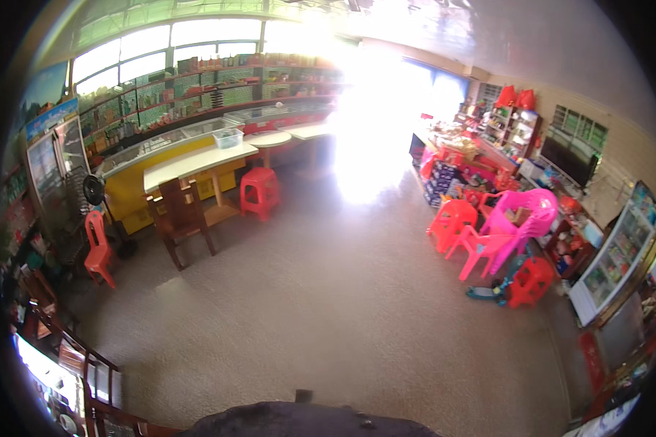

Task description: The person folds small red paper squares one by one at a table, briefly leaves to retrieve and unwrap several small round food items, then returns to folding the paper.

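Neither my left hand nor my right hand is in view. Dark clothing of my own shows at the bottom edge, with a concrete floor (317,295) before me. Ahead on the left stands a long white-topped table (191,165) with a clear plastic container (228,139) on it. A dark wooden chair (183,218) is at its near side, and a red plastic stool (259,191) is by its right end. To the right are stacked pink plastic armchairs (525,213), red stools (452,221) and a teal kick scooter (489,293).
Chest freezers (117,194) and stocked shelves line the left side. A standing fan (93,190) and an orange-red chair (97,251) are at the far left. A glass-door cooler (615,262) and a television (568,154) are along the right. Strong glare covers the far doorway.
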`<action>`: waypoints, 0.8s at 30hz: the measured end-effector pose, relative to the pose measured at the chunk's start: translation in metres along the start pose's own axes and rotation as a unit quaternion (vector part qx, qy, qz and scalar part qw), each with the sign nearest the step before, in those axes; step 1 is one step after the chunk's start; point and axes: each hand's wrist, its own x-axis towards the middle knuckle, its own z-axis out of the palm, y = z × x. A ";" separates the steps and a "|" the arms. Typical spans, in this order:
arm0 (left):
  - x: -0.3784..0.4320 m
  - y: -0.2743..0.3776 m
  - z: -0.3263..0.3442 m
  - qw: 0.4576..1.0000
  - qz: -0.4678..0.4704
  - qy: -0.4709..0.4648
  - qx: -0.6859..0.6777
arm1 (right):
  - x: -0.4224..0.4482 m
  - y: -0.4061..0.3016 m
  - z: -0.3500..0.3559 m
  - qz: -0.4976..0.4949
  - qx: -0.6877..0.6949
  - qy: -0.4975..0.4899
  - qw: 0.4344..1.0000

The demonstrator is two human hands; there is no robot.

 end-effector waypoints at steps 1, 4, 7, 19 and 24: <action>0.007 -0.008 -0.010 0.999 -0.045 0.016 -0.019 | 0.032 -0.041 -0.012 -0.026 -0.005 0.013 1.000; 0.012 -0.020 -0.035 0.983 -0.150 0.057 -0.089 | 0.124 -0.210 -0.036 -0.152 -0.029 0.061 0.986; 0.039 0.003 -0.050 0.966 -0.189 0.074 -0.157 | 0.184 -0.412 -0.046 -0.339 -0.005 0.085 0.937; 0.303 0.184 -0.187 0.954 -0.228 0.037 -0.192 | 0.232 -0.751 0.069 -0.497 -0.354 -0.234 0.757; 0.438 0.293 -0.295 0.902 -0.237 0.053 -0.357 | 0.282 -0.791 0.010 -0.313 -0.245 -0.161 0.904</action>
